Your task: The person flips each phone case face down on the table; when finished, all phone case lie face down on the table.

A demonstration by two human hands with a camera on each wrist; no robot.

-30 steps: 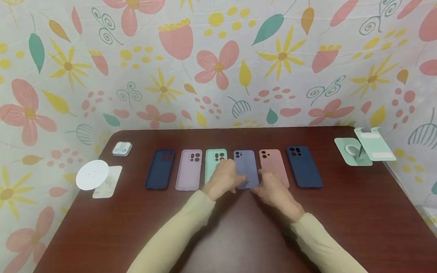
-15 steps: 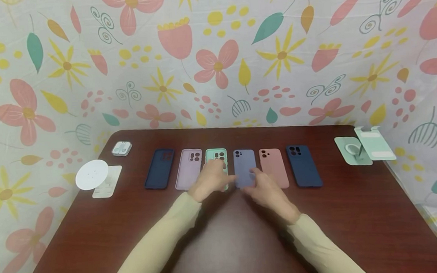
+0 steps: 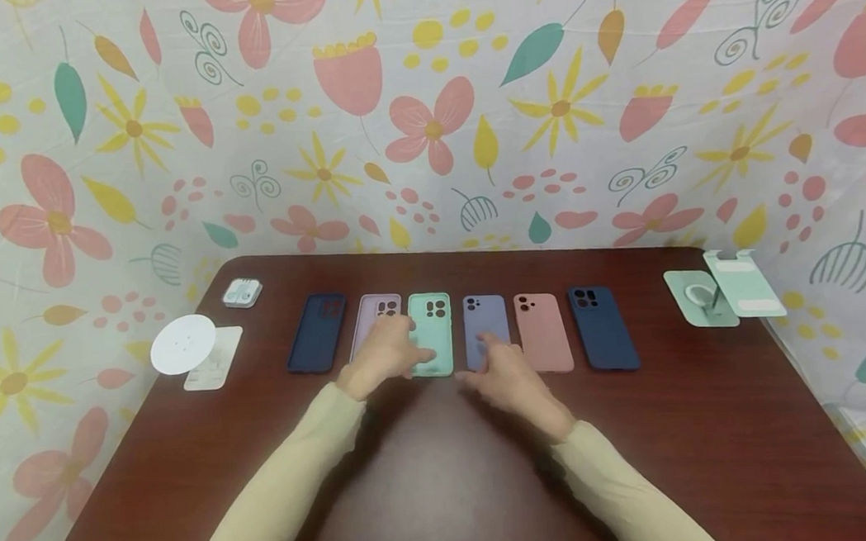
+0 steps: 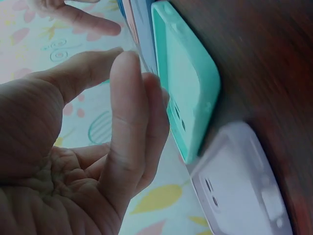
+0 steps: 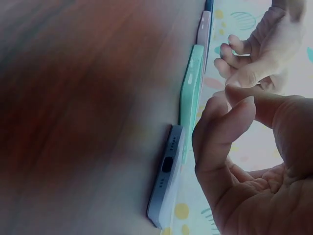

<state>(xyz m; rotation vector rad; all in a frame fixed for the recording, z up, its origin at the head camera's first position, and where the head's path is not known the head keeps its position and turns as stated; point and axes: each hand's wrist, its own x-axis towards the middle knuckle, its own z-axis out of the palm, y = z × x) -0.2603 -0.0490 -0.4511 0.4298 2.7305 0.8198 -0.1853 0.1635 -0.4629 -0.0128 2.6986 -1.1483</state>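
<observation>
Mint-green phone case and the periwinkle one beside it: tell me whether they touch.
Apart. The head view shows it: a strip of dark tabletop runs between the mint-green case and the periwinkle case.

A white cloth (image 3: 493,43) printed with pink and yellow flowers, teal leaves and curling sprigs hangs behind and on both sides of a dark reddish-brown wooden table (image 3: 446,485). Near the table's far left corner lies a small, square whitish case (image 3: 242,293), with a white disc-headed stand (image 3: 183,344) just in front of it. Toward the far right corner is a pale green folding phone stand (image 3: 744,284), its panel tilted above a ringed base.
</observation>
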